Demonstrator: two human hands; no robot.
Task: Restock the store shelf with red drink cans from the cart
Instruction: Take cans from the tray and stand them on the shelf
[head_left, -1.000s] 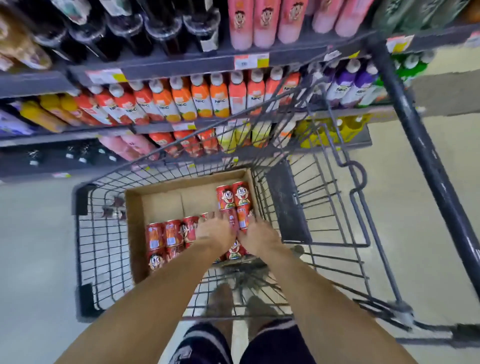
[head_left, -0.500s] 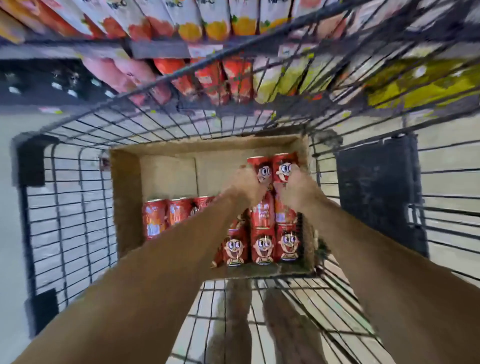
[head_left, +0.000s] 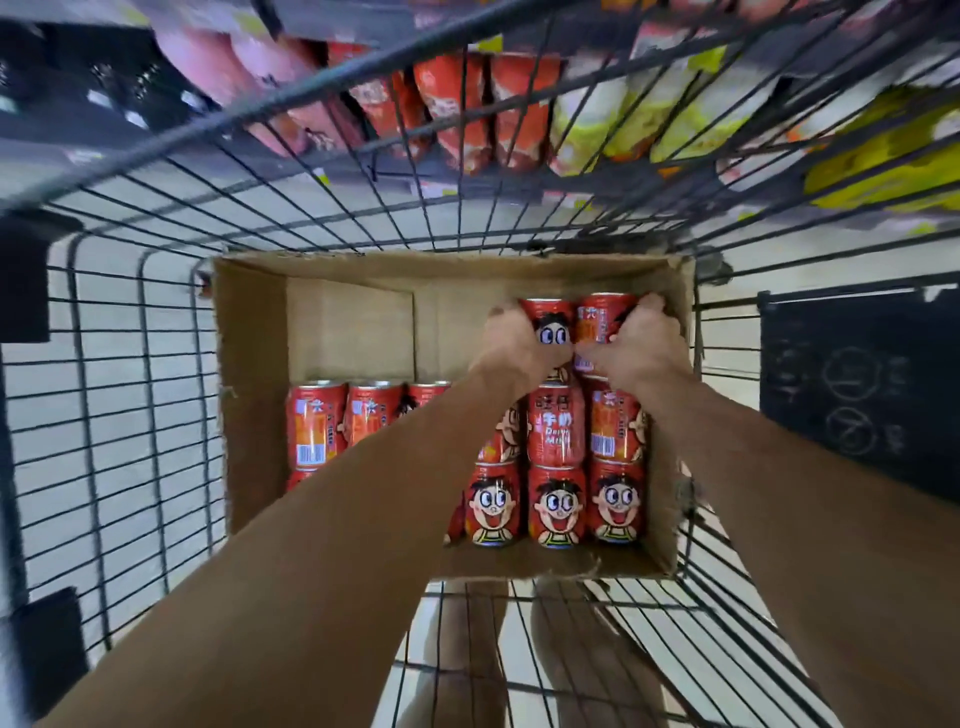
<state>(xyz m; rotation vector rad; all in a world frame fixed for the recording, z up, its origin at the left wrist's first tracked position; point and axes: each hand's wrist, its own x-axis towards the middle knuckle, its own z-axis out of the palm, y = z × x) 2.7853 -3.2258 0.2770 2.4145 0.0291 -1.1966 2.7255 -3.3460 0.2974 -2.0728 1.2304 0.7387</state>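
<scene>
I see my left hand (head_left: 522, 345) gripping one red cartoon-faced drink can (head_left: 549, 325) and my right hand (head_left: 636, 347) its neighbour (head_left: 605, 322), in the open brown cardboard box (head_left: 249, 395) inside the black wire cart (head_left: 119, 364); apparently lifted slightly.

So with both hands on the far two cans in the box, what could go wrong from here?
1. Each hand, left hand and right hand, grips one can by its side; one could slip on lifting.
2. Lifted cans might clip the cardboard box wall or the cart's wire rim.
</scene>
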